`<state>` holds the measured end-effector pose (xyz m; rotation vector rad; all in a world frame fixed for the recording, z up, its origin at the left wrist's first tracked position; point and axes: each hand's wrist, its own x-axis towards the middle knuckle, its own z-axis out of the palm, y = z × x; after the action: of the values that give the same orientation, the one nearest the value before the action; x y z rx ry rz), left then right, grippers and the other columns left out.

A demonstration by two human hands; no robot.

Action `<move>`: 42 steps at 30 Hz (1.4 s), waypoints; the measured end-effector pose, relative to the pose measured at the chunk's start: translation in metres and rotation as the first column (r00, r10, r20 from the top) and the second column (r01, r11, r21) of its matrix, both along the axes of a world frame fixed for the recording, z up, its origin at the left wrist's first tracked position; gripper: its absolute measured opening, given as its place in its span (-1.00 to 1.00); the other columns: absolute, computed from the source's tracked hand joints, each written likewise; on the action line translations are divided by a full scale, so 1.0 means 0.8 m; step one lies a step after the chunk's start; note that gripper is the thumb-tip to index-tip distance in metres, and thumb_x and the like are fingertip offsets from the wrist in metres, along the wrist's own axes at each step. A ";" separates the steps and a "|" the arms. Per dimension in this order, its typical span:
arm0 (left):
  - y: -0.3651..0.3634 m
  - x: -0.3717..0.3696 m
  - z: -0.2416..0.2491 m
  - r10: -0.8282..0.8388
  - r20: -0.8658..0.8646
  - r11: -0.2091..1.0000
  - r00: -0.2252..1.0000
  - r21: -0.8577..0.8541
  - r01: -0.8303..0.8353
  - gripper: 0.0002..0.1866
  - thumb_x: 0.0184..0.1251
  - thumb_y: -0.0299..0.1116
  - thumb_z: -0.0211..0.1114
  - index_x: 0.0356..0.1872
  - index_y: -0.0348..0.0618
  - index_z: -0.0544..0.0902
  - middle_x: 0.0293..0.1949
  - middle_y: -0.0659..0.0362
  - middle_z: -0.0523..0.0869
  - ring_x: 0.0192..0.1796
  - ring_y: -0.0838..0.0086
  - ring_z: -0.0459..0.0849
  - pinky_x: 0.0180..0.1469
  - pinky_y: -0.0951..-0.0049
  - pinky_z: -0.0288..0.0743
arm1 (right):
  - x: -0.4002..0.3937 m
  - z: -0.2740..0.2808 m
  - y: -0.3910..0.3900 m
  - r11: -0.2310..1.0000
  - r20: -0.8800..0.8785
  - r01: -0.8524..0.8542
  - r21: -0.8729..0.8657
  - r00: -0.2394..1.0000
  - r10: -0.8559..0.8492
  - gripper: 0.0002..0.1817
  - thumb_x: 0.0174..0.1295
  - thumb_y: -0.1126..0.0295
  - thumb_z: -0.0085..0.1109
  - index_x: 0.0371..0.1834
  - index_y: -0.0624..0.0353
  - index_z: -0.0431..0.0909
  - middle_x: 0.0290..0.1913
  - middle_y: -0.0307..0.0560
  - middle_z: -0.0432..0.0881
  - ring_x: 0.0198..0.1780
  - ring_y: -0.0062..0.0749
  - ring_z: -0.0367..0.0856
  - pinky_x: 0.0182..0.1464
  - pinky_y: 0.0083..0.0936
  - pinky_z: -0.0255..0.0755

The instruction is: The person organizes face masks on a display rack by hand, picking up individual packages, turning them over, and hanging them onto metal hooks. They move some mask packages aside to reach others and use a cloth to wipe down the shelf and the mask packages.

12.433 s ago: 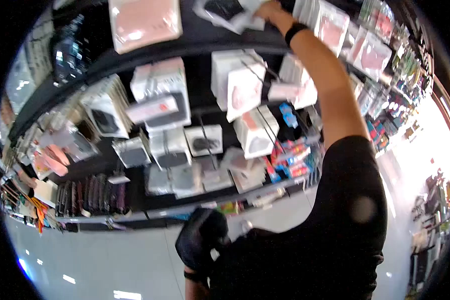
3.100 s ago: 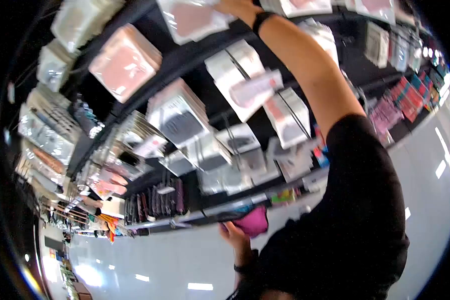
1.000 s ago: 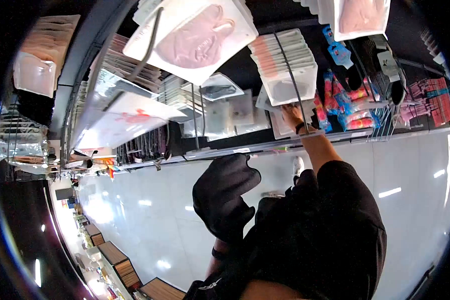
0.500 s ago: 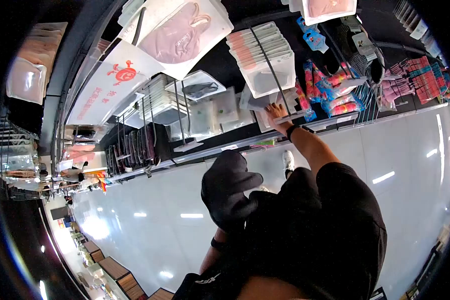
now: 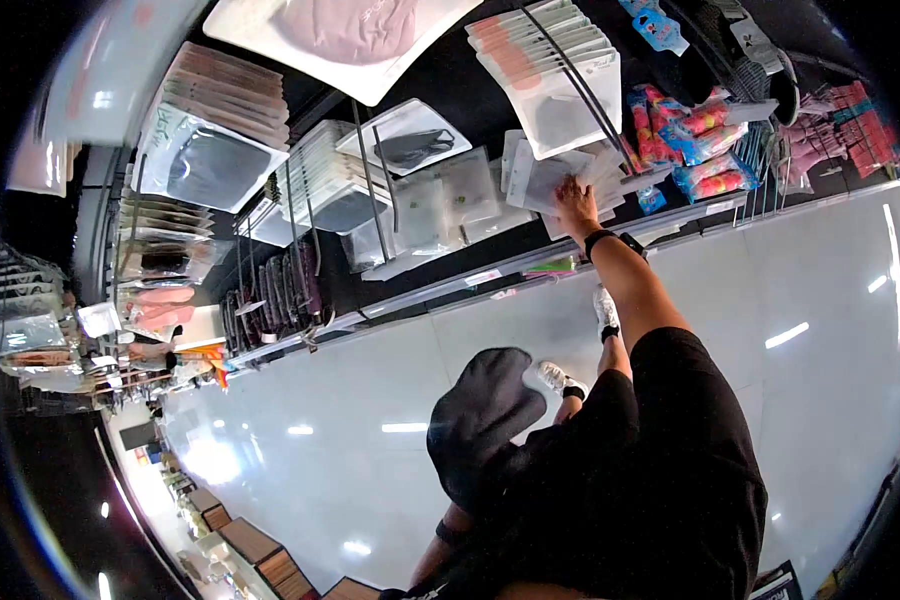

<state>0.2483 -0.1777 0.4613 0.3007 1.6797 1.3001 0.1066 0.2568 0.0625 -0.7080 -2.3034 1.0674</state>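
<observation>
My right hand (image 5: pixel 576 203), with a dark band at the wrist, reaches down to the low shelf. Its fingers lie spread on a flat clear packet (image 5: pixel 542 182) among several loose flat packets. Just above it, a row of white-backed packs (image 5: pixel 560 100) hangs on a metal hook. Blue and pink packs (image 5: pixel 705 150) are to its right. At the lower left, my left forearm (image 5: pixel 435 560) shows only in part. A dark grey cloth item (image 5: pixel 485 420) is in front of it, and the fingers of my left hand are hidden, so I cannot see their grip.
More packs (image 5: pixel 210 160) hang from hooks on the left of the rack, with long metal prongs sticking out. The shelf edge (image 5: pixel 485 277) runs along the glossy floor (image 5: pixel 350 440). My shoes (image 5: pixel 560 380) stand near it. Wooden-sided units (image 5: pixel 250 550) are at lower left.
The view has shifted, and more of my feet shows. My right hand stays at the loose packets, which are now more fanned out under it. The dark grey cloth item has changed shape.
</observation>
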 end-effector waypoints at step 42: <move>-0.112 -0.080 -0.130 0.392 -0.390 0.829 0.834 0.543 -0.135 -0.68 0.53 -0.27 0.04 0.15 -0.21 0.50 0.01 0.07 0.65 0.02 0.28 0.64 0.12 0.27 0.56 | 0.232 0.553 -0.376 0.458 -0.323 -0.820 -0.342 0.560 0.763 -0.26 0.43 -0.06 0.01 0.49 0.23 0.19 0.40 0.26 0.34 0.42 -0.16 0.32 0.43 -0.35 0.16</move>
<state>0.1846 -0.2677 0.3570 0.7736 1.8163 2.0112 0.2919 -0.0443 0.5051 0.4250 -2.2737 2.0600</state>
